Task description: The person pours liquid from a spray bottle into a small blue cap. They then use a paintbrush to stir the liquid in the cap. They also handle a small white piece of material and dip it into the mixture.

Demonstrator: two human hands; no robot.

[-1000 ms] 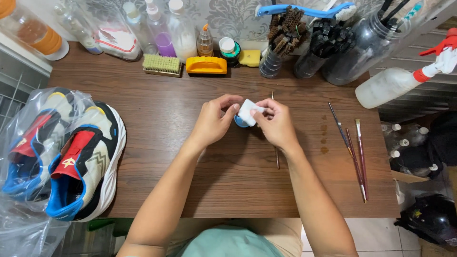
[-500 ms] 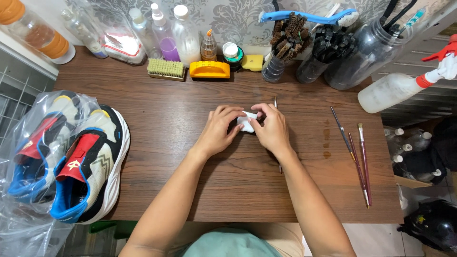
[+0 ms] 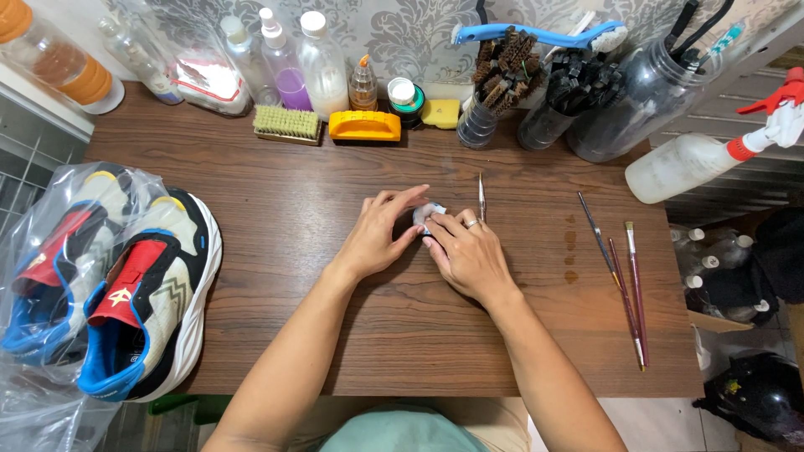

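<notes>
At the centre of the frame, the left hand (image 3: 374,238) and right hand (image 3: 469,255) are pinching a small white object (image 3: 425,213) together on the wooden worktop (image 3: 276,180). A thin tool (image 3: 481,197) is lying just beside them; sneakers (image 3: 126,293) in clear plastic are sitting lower left.

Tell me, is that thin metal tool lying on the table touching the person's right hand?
Cannot tell. In the head view the thin tool lies right beside the right hand, its lower end meeting the fingers without a plain gap or contact.
</notes>
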